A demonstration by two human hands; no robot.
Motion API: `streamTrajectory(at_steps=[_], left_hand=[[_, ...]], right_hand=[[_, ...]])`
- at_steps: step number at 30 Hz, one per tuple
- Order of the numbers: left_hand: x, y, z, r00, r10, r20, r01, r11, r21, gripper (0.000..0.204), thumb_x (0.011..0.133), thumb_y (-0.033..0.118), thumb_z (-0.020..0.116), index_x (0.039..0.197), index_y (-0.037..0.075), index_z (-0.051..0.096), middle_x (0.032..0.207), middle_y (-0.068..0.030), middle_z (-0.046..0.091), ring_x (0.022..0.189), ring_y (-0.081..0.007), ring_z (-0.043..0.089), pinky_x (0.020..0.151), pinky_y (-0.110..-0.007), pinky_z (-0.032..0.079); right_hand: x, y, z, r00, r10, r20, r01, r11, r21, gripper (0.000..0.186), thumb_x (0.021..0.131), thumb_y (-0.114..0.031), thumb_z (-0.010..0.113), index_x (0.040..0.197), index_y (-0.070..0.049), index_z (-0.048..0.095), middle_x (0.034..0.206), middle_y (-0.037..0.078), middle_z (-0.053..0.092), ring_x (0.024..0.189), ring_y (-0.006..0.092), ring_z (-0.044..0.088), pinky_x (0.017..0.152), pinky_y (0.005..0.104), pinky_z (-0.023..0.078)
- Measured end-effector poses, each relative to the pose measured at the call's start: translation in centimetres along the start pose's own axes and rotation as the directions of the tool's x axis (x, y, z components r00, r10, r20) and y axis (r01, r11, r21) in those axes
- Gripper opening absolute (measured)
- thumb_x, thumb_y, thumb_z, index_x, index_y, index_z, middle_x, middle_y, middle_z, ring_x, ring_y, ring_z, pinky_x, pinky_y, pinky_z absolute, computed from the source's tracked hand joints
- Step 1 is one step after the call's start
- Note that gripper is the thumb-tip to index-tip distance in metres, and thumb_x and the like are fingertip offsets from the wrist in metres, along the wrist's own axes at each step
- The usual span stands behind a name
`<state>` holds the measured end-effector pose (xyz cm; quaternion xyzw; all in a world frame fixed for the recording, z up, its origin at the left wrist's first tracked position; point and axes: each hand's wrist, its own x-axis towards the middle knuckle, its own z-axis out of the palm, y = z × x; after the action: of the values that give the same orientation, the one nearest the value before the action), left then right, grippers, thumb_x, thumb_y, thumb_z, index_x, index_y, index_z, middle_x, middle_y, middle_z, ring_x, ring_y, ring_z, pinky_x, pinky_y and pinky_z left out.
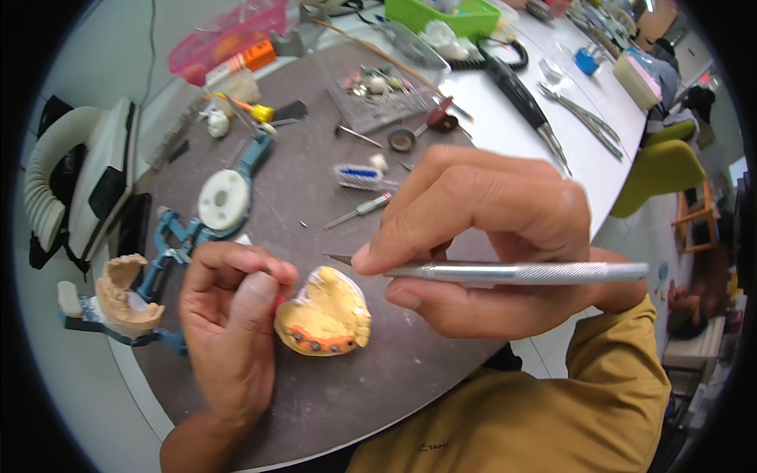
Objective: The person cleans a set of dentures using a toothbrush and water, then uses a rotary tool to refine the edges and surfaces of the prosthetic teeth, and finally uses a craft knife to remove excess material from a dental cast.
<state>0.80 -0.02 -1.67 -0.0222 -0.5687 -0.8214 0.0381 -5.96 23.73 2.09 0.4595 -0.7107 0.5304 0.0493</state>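
Observation:
My right hand point(497, 213) is closed around a slim craft knife point(544, 273) with a knurled silver handle. Its pointed blade faces left, above the upper edge of a yellow dental cast point(327, 311). Along the near side of that cast runs an orange gum strip point(303, 339) with several small metal-rimmed holes. Just left of the cast, my left hand point(233, 315) has its thumb and forefinger pinched together. A tiny dark bit shows between those fingertips, too small to name. I cannot tell whether the left fingers also touch the cast.
A blue articulator point(169, 236) with a beige cast point(130, 296) stands at left, beside a white hose unit point(79, 181). Farther back lie a clear parts box point(378, 87), a small brush point(359, 176) and a screwdriver point(359, 210). A black handpiece point(520, 98) and pliers point(583, 118) rest at far right.

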Motion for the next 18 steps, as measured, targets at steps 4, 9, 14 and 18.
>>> streamTrajectory(at_steps=[4, 9, 14, 18], left_hand=[[-0.4, 0.0, -0.3, 1.0, 0.005, -0.008, -0.004, 0.997, 0.076, 0.013, 0.095, 0.004, 0.063, 0.106, 0.006, 0.057, 0.097, -0.0074, 0.064, 0.091, -0.0133, 0.061, 0.085, -0.028, 0.046], [-0.4, 0.0, -0.1, 1.0, -0.009, -0.013, 0.01, 0.995, 0.103, 0.013, 0.096, 0.006, 0.063, 0.108, 0.005, 0.057, 0.097, -0.0066, 0.063, 0.092, -0.0126, 0.062, 0.088, -0.028, 0.047], [-0.6, 0.0, -0.1, 0.999, -0.034, -0.024, 0.036, 0.993, 0.108, 0.013, 0.098, 0.008, 0.061, 0.11, 0.003, 0.058, 0.097, -0.0075, 0.065, 0.092, -0.0125, 0.063, 0.089, -0.028, 0.048], [-0.6, -0.2, 0.0, 1.0, -0.028, -0.011, 0.029, 0.996, 0.082, 0.012, 0.101, 0.01, 0.059, 0.109, 0.002, 0.059, 0.096, -0.0082, 0.067, 0.091, -0.0127, 0.064, 0.086, -0.026, 0.05]], right_hand=[[-3.3, -0.4, -0.5, 0.995, 0.089, 0.052, -0.083, 0.99, -0.118, 0.021, 0.076, -0.004, 0.071, 0.094, 0.006, 0.073, 0.087, 0.019, 0.072, 0.073, 0.0229, 0.07, 0.062, 0.0284, 0.056], [-7.7, 0.1, 1.9, 0.999, -0.049, 0.022, 0.053, 0.883, -0.465, 0.015, 0.072, 0.0, 0.07, 0.085, -0.001, 0.063, 0.091, 0.011, 0.067, 0.072, 0.0182, 0.066, 0.059, 0.0285, 0.055], [-8.7, 0.5, 2.9, 0.96, -0.237, 0.15, 0.279, 0.74, -0.612, 0.011, 0.074, -0.003, 0.066, 0.081, 0.002, 0.06, 0.095, 0.018, 0.066, 0.077, 0.0229, 0.067, 0.067, 0.0283, 0.058], [-9.0, -1.4, 1.7, 0.945, -0.175, 0.277, 0.316, 0.709, -0.631, 0.012, 0.073, -0.004, 0.066, 0.08, 0.003, 0.061, 0.097, 0.021, 0.067, 0.076, 0.0225, 0.068, 0.067, 0.0282, 0.059]])
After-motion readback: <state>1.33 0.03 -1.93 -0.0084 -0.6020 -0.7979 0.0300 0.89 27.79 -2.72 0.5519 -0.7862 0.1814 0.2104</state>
